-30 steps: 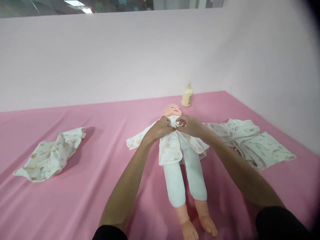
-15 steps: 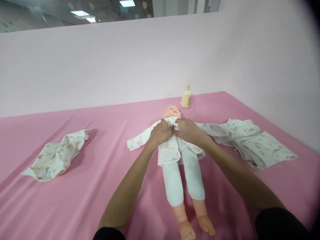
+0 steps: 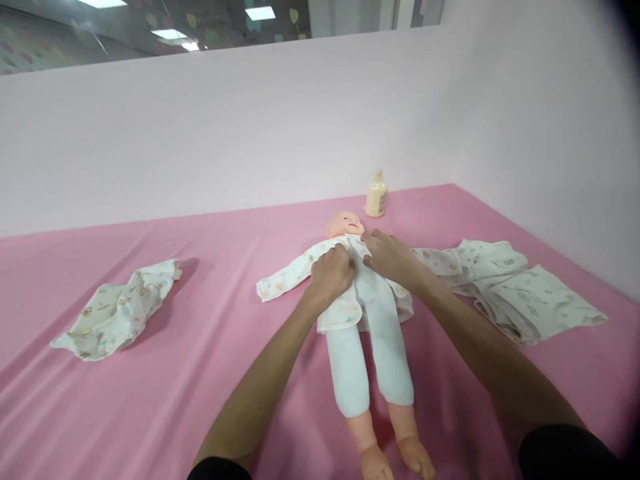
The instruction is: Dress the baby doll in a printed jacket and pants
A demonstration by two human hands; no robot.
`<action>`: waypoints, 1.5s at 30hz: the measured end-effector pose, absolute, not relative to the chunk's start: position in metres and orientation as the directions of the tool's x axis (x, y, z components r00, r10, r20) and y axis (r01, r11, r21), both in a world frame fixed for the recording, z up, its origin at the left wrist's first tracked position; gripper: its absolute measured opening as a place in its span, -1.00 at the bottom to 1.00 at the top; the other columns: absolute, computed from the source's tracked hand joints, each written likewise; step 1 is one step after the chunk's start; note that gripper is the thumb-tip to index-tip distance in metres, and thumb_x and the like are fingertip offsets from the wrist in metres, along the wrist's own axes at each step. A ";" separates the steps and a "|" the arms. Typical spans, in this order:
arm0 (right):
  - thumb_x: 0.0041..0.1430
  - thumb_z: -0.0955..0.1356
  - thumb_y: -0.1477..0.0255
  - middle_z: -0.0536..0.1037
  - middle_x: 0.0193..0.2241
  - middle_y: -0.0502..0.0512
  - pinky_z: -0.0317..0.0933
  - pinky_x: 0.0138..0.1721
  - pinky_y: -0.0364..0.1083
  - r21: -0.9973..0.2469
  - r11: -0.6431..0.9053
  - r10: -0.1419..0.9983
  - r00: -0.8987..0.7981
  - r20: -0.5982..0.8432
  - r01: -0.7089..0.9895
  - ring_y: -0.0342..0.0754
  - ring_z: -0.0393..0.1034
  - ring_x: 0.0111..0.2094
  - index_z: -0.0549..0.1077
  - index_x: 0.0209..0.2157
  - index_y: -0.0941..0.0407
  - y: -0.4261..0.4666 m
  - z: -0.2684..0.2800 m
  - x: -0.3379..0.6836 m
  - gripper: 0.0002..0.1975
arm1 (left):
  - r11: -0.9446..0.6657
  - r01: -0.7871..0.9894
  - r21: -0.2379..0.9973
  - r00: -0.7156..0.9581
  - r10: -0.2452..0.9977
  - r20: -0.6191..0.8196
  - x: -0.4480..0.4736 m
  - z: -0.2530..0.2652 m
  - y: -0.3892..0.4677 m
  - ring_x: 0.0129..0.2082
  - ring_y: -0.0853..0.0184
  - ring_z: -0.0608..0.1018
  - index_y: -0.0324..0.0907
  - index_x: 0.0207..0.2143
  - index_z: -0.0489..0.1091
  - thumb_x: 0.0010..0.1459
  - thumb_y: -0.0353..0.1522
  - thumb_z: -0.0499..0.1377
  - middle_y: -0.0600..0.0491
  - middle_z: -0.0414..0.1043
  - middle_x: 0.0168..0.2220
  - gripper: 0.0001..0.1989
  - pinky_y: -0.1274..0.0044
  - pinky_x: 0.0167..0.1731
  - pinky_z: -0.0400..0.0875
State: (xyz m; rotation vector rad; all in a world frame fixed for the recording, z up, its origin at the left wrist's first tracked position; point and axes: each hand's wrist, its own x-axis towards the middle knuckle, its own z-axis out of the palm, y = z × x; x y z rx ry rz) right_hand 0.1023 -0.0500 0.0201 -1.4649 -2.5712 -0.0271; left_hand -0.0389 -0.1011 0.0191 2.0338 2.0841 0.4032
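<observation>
A baby doll (image 3: pixel 370 293) lies on its back, head away from me and feet toward me. It wears a white printed baby jacket (image 3: pixel 337 313) with long sleeves over a white body, and the jacket's front is parted. My left hand (image 3: pixel 334 272) is closed on the jacket's left front edge at the chest. Near the collar, my right hand (image 3: pixel 390 255) is closed on the opposite front edge. The fabric inside my fingers is mostly hidden. One sleeve stretches out to the left; the other passes behind my right wrist.
A pink sheet (image 3: pixel 210 373) covers the surface. Crumpled printed cloth (image 3: pixel 120 310) lies at left, folded white printed clothes (image 3: pixel 540 300) at right. A cream pump bottle (image 3: pixel 376 198) stands beyond the doll's head, before a white padded wall (image 3: pixel 225 133).
My hands have moved apart, from close together at the chest to either side of the jacket's opening. More of the doll's white front shows between them. The view has shifted slightly.
</observation>
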 end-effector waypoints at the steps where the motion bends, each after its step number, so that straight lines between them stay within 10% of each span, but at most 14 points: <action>1: 0.15 0.23 0.64 0.47 -0.19 0.27 -0.01 -0.40 -0.06 -0.067 0.521 0.848 -0.506 0.159 0.851 0.07 0.38 -0.31 0.37 -0.13 0.19 -0.051 0.021 0.103 -0.75 | 0.014 0.947 0.320 -0.031 0.998 0.048 -0.039 0.020 -0.101 -0.19 -0.01 0.55 -0.20 -0.20 0.25 0.25 -0.40 -0.05 -0.19 0.47 -0.22 -0.86 0.39 -0.35 0.25; 7: 0.15 0.20 0.62 0.46 -0.37 0.17 -0.08 -0.44 -0.06 -0.134 0.500 0.852 -0.458 0.254 0.856 -0.03 0.24 -0.46 0.35 -0.36 0.14 -0.046 0.023 0.105 -0.85 | 0.026 0.961 0.274 -0.066 0.988 0.138 -0.039 0.019 -0.100 -0.21 -0.01 0.55 -0.23 -0.18 0.29 0.21 -0.49 -0.06 -0.21 0.48 -0.21 -0.81 0.39 -0.36 0.24; 18: -0.04 0.28 0.53 -0.05 -0.65 -0.11 -0.28 -0.54 -0.10 -0.694 0.363 0.891 -0.450 0.062 0.622 -0.22 -0.18 -0.62 -0.05 -0.62 0.06 -0.048 0.034 0.117 -0.66 | -0.001 0.892 0.452 -0.199 0.897 0.395 -0.050 0.005 -0.086 -0.23 0.20 0.48 -0.17 -0.35 0.29 0.33 -0.42 -0.07 -0.08 0.46 -0.23 -0.79 0.46 -0.29 0.21; 24: -0.07 0.30 0.51 0.08 -0.66 -0.12 -0.22 -0.58 -0.12 -0.726 0.318 0.913 -0.403 0.061 0.610 -0.22 -0.09 -0.64 0.11 -0.62 0.06 -0.048 0.034 0.116 -0.77 | -0.038 0.789 0.614 -0.259 0.884 0.388 -0.055 0.003 -0.082 -0.25 0.26 0.48 -0.16 -0.33 0.31 0.26 -0.46 -0.02 -0.02 0.48 -0.25 -0.86 0.49 -0.26 0.22; 45: 0.09 0.35 0.38 0.50 -0.59 0.03 0.03 -0.61 -0.15 -0.820 0.293 0.912 -0.402 0.085 0.491 -0.12 0.28 -0.59 0.50 -0.45 0.12 -0.038 0.028 0.115 -0.88 | -0.190 0.949 0.252 0.055 0.886 0.460 -0.041 -0.012 -0.087 -0.25 0.21 0.47 -0.20 -0.19 0.42 0.34 -0.44 -0.05 -0.07 0.47 -0.22 -0.76 0.45 -0.32 0.14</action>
